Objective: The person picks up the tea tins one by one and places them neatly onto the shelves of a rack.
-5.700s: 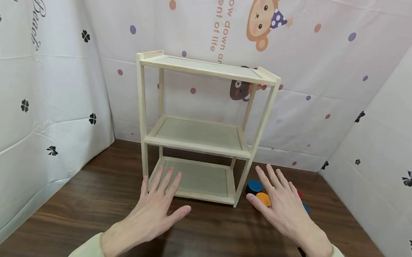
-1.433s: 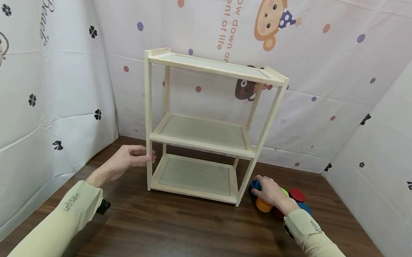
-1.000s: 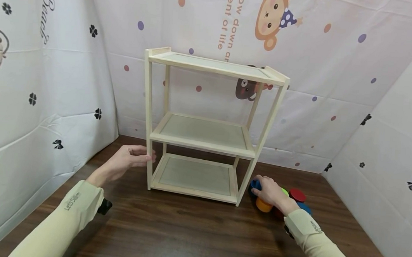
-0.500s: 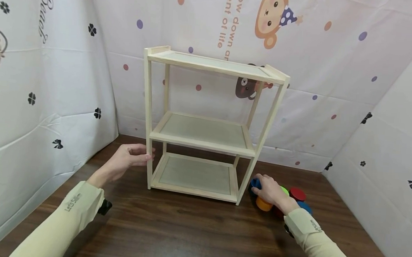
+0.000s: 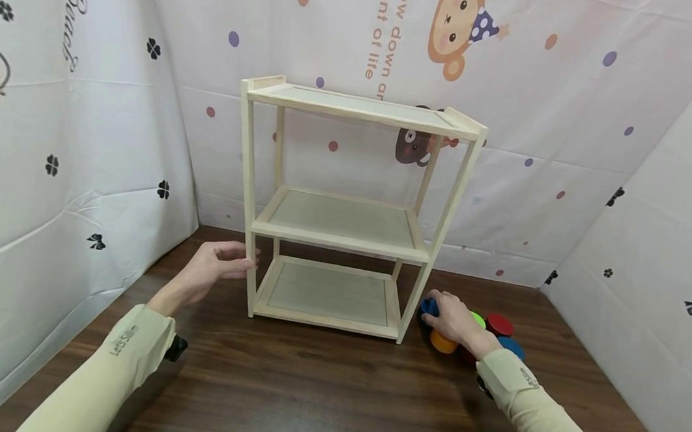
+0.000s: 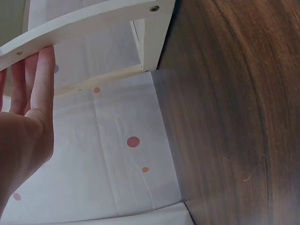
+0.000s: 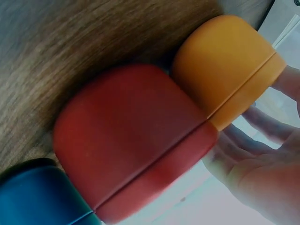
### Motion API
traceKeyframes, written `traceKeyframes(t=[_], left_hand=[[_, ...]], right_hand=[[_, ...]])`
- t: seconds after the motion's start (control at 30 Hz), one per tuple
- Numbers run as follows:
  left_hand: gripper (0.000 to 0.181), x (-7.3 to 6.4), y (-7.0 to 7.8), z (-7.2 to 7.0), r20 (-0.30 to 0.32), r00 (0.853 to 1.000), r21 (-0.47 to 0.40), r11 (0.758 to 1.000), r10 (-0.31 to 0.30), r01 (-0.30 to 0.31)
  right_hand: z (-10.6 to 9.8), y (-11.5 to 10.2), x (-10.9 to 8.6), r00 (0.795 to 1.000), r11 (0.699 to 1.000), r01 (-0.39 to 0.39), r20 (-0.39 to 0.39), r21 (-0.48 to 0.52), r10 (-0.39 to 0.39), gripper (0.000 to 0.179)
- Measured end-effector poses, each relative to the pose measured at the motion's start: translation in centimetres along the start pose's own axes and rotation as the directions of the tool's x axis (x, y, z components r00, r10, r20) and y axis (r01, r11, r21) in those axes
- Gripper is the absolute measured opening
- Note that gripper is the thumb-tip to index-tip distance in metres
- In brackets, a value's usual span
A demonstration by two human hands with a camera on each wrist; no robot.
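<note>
While left grip (image 5: 214, 266) pinches shelf post (image 5: 249, 172), right grip (image 5: 454, 318) clasps blue tub (image 5: 430, 307), left cuff (image 5: 142, 336) reading "Let's Slim"

The brown tabletop (image 5: 313, 397) carries a pale rack (image 5: 342, 217) — and coloured containers (image 5: 444, 342).

1. The left forearm (image 5: 97, 366) is slanting from near left toward the far middle.
2. The left hand (image 5: 209, 267) is gripping, thumb (image 5: 237, 267) near, fingers (image 6: 44, 77) far.
3. The right forearm (image 5: 538, 409) is slanting from near right toward far left.
4. The right hand (image 5: 453, 318) is gripping palm down.
</note>
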State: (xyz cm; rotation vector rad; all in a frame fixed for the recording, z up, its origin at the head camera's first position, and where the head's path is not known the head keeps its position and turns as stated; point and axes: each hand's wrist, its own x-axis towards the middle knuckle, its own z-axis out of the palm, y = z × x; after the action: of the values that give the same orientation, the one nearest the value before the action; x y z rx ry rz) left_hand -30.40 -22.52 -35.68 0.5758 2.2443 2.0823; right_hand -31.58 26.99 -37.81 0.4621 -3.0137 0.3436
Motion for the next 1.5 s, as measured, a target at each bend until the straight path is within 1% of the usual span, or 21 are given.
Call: traceKeyframes(t=[0.13, 0.23, 0.3, 0.43, 0.57, 0.73, 0.93, 1.17, 1.33, 1.5], left_hand=[[0.043, 0.0, 0.0, 0.0, 0.004, 1.000, 0.005, 1.000, -0.011, 0.011], [0.044, 0.0, 0.0, 0.0, 0.002, 1.000, 0.013, 1.000, -0.017, 0.017], [0.041, 0.0, 0.0, 0.0, -0.001, 1.000, 0.017, 1.000, -0.019, 0.019], [0.042, 0.0, 0.0, 0.0, 0.001, 1.000, 0.021, 1.000, -0.019, 0.019], [0.048, 0.0, 0.0, 0.0, 0.005, 1.000, 0.023, 1.000, -0.020, 0.020], [0.047, 0.0, 0.1, 0.0, 0.002, 1.000, 0.022, 1.000, -0.022, 0.021], [0.044, -0.1, 0.1, 0.0, 0.000, 1.000, 0.023, 0.999, -0.022, 0.022], [0.046, -0.1, 0.1, 0.0, 0.002, 1.000, 0.015, 1.000, -0.023, 0.023], [0.040, 0.0, 0.1, 0.0, -0.001, 1.000, 0.012, 1.000, -0.024, 0.024], [0.039, 0.0, 0.0, 0.0, 0.000, 1.000, 0.008, 1.000, -0.026, 0.026]], right_hand=[[0.0, 0.2, 0.1, 1.000, 1.000, 0.006, -0.027, 0.016, -0.006, 0.041], [-0.3, 0.1, 0.1, 0.999, 0.999, 0.006, -0.041, 0.031, -0.005, 0.042], [-0.5, 0.0, 0.1, 0.999, 0.999, 0.011, -0.050, 0.043, -0.009, 0.043], [-0.9, -0.1, 0.2, 0.998, 0.997, 0.007, -0.066, 0.074, -0.002, 0.047], [-1.1, -0.1, 0.0, 0.996, 0.994, -0.006, -0.084, 0.107, 0.015, 0.053], [-1.2, -0.1, 0.0, 0.995, 0.993, -0.003, -0.097, 0.119, 0.015, 0.057], [-1.6, -0.3, 0.0, 0.994, 0.992, 0.020, -0.111, 0.128, -0.006, 0.057], [-2.6, -0.6, -0.5, 0.991, 0.988, 0.035, -0.133, 0.151, -0.015, 0.059], [-3.5, -0.8, -0.8, 0.990, 0.987, 0.034, -0.141, 0.154, -0.012, 0.061], [-4.6, -0.8, -1.2, 0.987, 0.988, 0.035, -0.158, 0.150, -0.011, 0.061]])
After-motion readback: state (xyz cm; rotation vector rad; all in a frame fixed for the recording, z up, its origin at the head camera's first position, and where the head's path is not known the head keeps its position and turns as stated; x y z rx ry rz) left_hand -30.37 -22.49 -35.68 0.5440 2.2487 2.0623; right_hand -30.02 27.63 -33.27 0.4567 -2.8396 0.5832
